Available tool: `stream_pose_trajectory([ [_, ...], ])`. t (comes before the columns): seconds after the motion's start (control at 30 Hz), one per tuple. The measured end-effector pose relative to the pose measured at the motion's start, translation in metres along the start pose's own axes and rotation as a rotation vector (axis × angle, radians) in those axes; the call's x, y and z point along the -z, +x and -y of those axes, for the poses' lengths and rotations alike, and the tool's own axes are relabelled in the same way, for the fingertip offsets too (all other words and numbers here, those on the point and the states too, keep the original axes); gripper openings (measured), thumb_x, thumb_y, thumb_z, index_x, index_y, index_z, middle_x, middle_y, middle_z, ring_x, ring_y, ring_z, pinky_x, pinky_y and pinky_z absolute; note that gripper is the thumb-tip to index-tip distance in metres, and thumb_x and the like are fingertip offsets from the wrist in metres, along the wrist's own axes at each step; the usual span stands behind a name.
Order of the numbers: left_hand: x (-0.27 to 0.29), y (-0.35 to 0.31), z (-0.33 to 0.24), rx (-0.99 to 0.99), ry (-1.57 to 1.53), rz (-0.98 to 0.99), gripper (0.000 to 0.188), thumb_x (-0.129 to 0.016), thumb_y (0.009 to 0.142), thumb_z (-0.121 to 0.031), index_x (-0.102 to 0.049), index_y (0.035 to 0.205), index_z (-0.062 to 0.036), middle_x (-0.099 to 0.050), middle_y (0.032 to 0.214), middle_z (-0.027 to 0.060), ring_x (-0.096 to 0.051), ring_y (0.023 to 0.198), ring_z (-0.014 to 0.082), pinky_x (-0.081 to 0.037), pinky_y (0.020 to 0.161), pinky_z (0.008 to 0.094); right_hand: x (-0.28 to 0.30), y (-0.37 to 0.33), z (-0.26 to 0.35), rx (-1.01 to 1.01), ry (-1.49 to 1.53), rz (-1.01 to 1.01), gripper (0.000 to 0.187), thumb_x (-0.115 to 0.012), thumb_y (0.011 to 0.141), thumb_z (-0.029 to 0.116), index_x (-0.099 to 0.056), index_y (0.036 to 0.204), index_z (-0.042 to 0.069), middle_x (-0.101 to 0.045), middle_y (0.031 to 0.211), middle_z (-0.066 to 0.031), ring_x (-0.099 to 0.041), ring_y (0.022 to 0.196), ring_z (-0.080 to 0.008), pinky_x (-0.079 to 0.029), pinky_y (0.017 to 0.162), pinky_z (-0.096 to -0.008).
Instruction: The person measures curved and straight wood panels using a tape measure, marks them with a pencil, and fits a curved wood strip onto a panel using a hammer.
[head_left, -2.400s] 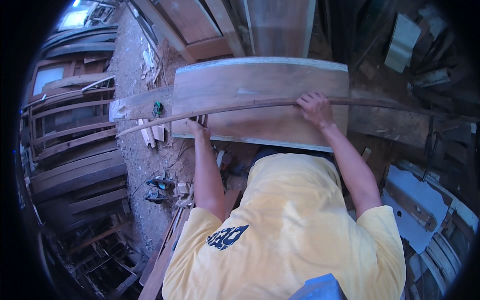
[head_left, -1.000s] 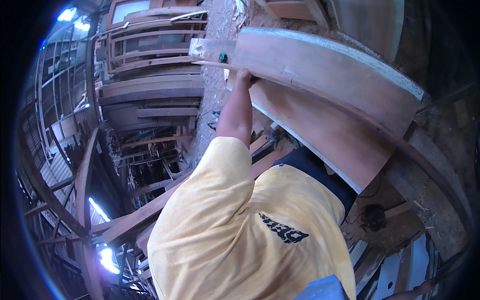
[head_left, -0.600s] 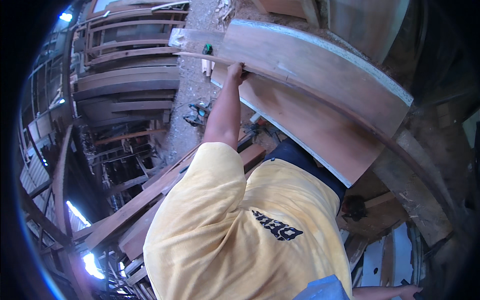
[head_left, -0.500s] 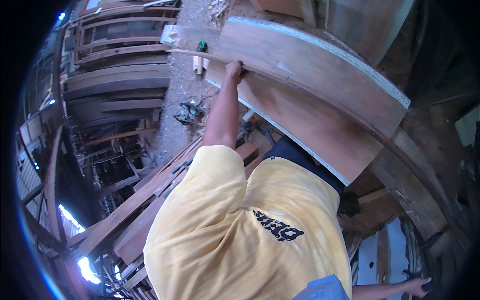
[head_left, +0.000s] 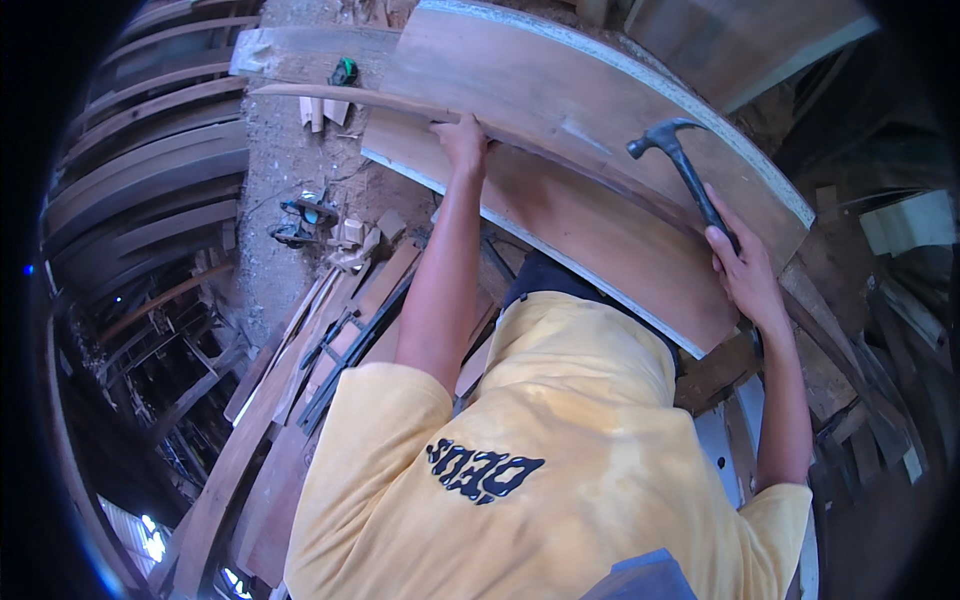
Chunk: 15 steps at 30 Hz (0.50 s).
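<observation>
My right hand (head_left: 742, 265) is wrapped around the handle of a claw hammer (head_left: 684, 165), its head raised over the panel. My left hand (head_left: 464, 145) grips a long, thin wooden strip (head_left: 570, 165) near its left end. This strip runs lengthwise across a wide wooden panel (head_left: 480, 75) with pale, whitish edges and bends down to the right past it. The panel lies in front of my body. Some left fingers are hidden behind the hand, and the strip passes behind my right hand.
On the dusty ground at left lie a dark power tool (head_left: 305, 218), a green-topped object (head_left: 343, 72) and small wood offcuts (head_left: 360, 240). Long boards (head_left: 225, 480) are piled beside my left arm. Another panel (head_left: 745, 45) stands at the far right.
My right hand has come from the lower right to above the panel, now showing the hammer. My left hand still holds the strip. The view has shifted.
</observation>
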<state>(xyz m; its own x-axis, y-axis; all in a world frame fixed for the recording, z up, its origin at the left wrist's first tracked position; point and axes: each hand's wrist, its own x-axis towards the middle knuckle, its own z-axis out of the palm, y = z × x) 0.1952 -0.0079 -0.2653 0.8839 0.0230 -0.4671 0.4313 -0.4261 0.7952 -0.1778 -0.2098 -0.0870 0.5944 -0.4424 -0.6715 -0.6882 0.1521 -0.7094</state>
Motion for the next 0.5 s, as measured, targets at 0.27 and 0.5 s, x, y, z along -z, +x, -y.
stream_pose_trajectory([
  [0.27,-0.001,0.001,0.006,-0.046,0.1,-0.07,0.063,-0.056,0.089,-0.014,-0.027,0.139,0.0108,-0.053,0.13,0.0376,-0.057,0.119,0.047,-0.051,0.098,0.049,-0.017,0.031,0.017,0.024,-0.341,0.126,0.05,-0.053,0.103,0.021,-0.044,0.152,0.022,-0.059,0.141,-0.0144,-0.062,0.119,-0.025,-0.043,0.104,-0.0339],
  [0.5,-0.008,0.02,0.024,-0.097,0.148,-0.123,0.056,-0.058,0.089,-0.014,-0.032,0.133,0.007,-0.055,0.123,0.0258,-0.066,0.098,0.0325,-0.063,0.061,0.0426,-0.025,0.031,0.014,0.131,-0.305,0.053,0.049,-0.052,0.104,0.022,-0.044,0.152,0.021,-0.052,0.148,-0.0177,-0.051,0.136,-0.031,-0.036,0.113,-0.0361],
])
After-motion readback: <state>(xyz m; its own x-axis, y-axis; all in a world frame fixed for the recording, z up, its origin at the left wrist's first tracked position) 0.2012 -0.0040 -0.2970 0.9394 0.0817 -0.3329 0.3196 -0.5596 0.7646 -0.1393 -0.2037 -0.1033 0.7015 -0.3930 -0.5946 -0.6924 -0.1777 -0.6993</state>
